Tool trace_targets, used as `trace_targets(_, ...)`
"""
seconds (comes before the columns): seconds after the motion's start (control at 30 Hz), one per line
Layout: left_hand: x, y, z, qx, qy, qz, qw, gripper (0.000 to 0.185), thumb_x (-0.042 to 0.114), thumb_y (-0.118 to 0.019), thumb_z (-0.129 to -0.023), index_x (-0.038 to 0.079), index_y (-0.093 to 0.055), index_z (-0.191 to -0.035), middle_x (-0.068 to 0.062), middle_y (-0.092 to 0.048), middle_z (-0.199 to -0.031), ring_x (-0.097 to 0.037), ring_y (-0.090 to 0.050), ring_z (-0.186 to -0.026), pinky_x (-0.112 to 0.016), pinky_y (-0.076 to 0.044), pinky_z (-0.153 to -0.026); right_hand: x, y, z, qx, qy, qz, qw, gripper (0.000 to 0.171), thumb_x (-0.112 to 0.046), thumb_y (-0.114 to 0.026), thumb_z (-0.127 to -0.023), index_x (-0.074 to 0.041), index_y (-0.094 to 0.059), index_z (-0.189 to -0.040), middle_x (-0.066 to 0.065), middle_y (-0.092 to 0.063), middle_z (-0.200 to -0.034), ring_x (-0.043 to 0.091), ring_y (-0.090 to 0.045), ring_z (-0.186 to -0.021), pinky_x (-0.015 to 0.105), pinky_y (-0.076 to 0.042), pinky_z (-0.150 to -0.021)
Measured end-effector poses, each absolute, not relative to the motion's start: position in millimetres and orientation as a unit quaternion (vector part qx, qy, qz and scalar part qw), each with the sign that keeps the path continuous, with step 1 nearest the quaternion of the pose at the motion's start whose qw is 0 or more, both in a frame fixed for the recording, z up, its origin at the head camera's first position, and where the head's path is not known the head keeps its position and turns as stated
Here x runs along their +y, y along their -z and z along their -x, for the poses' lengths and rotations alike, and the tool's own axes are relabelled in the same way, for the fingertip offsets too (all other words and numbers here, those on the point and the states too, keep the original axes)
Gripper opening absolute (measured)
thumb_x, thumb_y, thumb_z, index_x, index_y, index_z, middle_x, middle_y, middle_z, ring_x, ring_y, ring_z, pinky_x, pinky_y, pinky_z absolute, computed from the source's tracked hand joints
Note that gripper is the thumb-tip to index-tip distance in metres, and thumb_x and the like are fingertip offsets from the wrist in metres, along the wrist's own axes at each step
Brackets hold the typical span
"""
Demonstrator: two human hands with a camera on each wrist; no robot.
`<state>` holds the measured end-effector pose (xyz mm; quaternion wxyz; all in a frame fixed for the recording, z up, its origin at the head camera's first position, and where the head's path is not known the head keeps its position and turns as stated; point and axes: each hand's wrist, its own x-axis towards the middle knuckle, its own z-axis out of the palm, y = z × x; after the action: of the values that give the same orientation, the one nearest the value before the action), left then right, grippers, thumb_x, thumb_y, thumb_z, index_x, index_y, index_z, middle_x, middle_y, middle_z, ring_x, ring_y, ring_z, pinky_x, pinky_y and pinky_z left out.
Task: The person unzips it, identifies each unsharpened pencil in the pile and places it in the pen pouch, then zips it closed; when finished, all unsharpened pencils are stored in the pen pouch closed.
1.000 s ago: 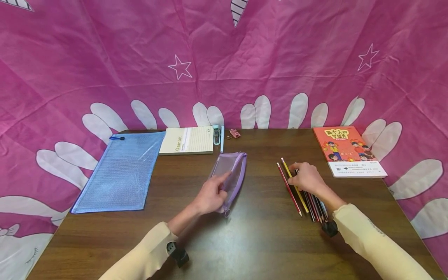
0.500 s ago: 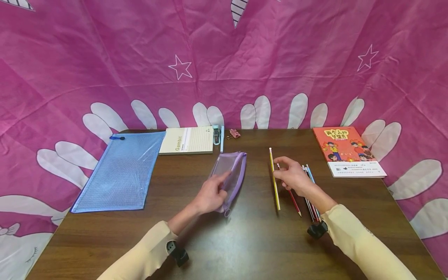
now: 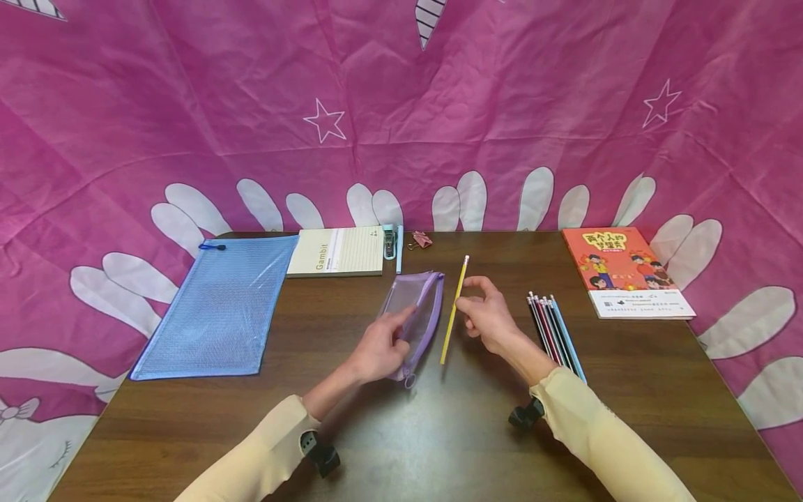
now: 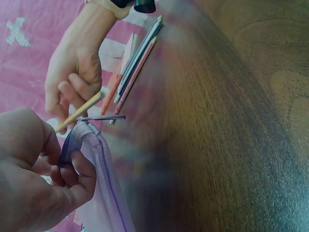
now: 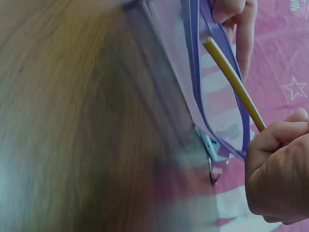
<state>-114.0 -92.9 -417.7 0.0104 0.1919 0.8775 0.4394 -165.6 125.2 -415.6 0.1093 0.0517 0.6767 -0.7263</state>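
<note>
A purple mesh pencil pouch (image 3: pixel 415 314) lies in the middle of the dark wooden table (image 3: pixel 439 432). My left hand (image 3: pixel 376 348) pinches the pouch's near edge (image 4: pixel 72 145) beside its zip. My right hand (image 3: pixel 486 314) pinches a yellow pencil (image 3: pixel 453 310) and holds it just right of the pouch, its tip near the pouch's opening (image 5: pixel 212 46). Several more pencils (image 3: pixel 555 328) lie in a row on the table to the right of that hand.
A blue mesh zip folder (image 3: pixel 216 307) lies at the left. At the back edge are a cream notepad (image 3: pixel 335 252), a small stapler (image 3: pixel 389 240) and a pink binder clip (image 3: pixel 419 240). An orange picture book (image 3: pixel 624 268) lies at the back right. Pink cloth hangs behind the table.
My right hand lifted the yellow pencil out of the row and carried it left to the pouch. The left hand kept its hold on the pouch.
</note>
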Motion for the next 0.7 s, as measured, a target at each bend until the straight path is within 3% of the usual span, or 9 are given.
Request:
trace_targets(0.3,-91,417,114,0.879,-0.437,-0.189,0.013,0.069,-0.008,-0.055,-0.075,-0.003,-0.049,-0.144,-0.007,-0.051,-0.084,-0.016,-0.046,-0.071,-0.028,-0.045,-0.059,97,421,163,0.613,0.782,-0.096,0.060,0.044,0.009,-0.053,-0.085,-0.010,-0.041,-0.123,0.003,-0.051,-0.072,0.007,-0.041,-0.045,0.018,-0.029,-0.041)
trace_targets(0.7,-89,416,114,0.875,-0.447,-0.186,0.019,0.070,-0.007,-0.057,-0.076,-0.001,-0.049,-0.145,-0.008,-0.052,-0.088,-0.017,-0.049,-0.075,-0.030,-0.048,-0.059,78,435,145,0.654,0.744,-0.081,0.112,0.041,0.006,-0.058,-0.084,-0.006,-0.045,-0.122,0.004,-0.050,-0.067,0.008,-0.040,-0.045,0.020,-0.029,-0.040)
